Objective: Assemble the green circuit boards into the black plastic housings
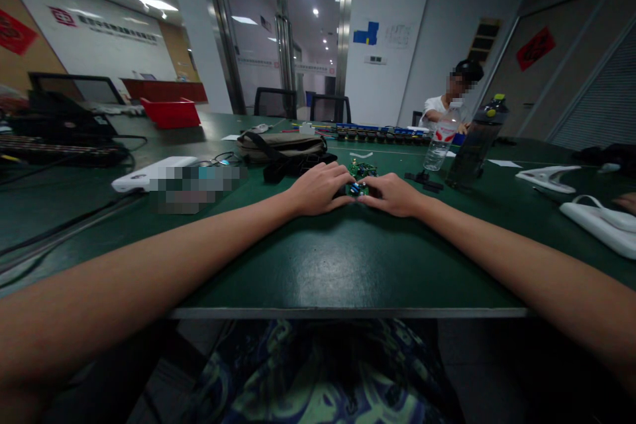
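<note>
A small green circuit board point(361, 173) lies on the dark green table point(318, 271), out at arm's length. My left hand point(319, 189) rests on its left side with fingers curled onto the board. My right hand point(392, 195) is closed at the board's right side. The fingertips of both hands meet at a small blue part point(354, 189) on the board's near edge. Most of the board is hidden under my fingers.
A khaki bag point(282, 144) and black strap lie behind the board. A water bottle point(439, 140) and dark bottle point(477, 140) stand right. White devices point(599, 222) sit far right, a white box point(149, 174) and cables left. Another person point(450, 106) sits across the table.
</note>
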A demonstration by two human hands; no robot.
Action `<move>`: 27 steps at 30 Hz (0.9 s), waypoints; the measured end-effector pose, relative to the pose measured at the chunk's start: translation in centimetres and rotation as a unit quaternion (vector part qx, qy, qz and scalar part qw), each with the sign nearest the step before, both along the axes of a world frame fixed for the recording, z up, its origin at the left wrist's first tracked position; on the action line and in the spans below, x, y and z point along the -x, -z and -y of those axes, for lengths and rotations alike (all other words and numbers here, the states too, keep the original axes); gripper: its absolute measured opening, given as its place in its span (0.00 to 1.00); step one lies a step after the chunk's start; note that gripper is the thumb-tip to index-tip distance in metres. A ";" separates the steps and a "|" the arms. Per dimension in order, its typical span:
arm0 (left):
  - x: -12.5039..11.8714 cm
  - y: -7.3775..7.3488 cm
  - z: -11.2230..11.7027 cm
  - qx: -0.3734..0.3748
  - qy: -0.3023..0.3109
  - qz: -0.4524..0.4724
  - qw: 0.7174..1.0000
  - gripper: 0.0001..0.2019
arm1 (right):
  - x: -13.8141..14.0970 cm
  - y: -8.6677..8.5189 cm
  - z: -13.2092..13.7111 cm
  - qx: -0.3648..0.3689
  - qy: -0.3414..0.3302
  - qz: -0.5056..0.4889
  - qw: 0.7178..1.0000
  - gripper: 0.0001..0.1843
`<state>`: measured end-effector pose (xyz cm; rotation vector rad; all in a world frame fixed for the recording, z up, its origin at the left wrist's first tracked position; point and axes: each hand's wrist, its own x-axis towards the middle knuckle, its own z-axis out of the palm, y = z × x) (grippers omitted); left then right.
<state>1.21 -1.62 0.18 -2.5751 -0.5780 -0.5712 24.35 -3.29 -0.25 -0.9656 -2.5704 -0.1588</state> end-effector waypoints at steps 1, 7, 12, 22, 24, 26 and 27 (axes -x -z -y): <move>0.0 0.0 0.0 0.000 0.000 0.000 1.000 0.18 | 0.0 0.0 0.0 0.000 -0.002 -0.002 1.000 0.17; 0.0 0.0 0.1 0.000 0.002 -0.005 1.000 0.18 | 0.0 0.2 -0.1 -0.004 -0.019 -0.016 1.000 0.15; -0.1 0.0 0.0 0.004 0.005 -0.006 1.000 0.17 | -0.1 0.2 -0.1 -0.007 -0.022 -0.018 1.000 0.15; 0.0 0.1 -0.1 0.004 0.012 -0.007 1.000 0.17 | 0.0 0.3 -0.1 -0.015 -0.020 -0.012 1.000 0.17; 0.0 0.1 -0.1 0.004 0.015 -0.007 1.000 0.18 | 0.0 0.2 0.0 -0.012 -0.018 -0.012 1.000 0.17; 0.0 0.1 -0.1 0.004 0.015 -0.006 1.000 0.18 | 0.0 0.2 0.0 -0.011 -0.016 -0.013 1.000 0.17; 0.0 0.1 -0.1 0.004 0.013 -0.005 1.000 0.18 | -0.1 0.2 0.0 -0.011 -0.015 -0.016 1.000 0.17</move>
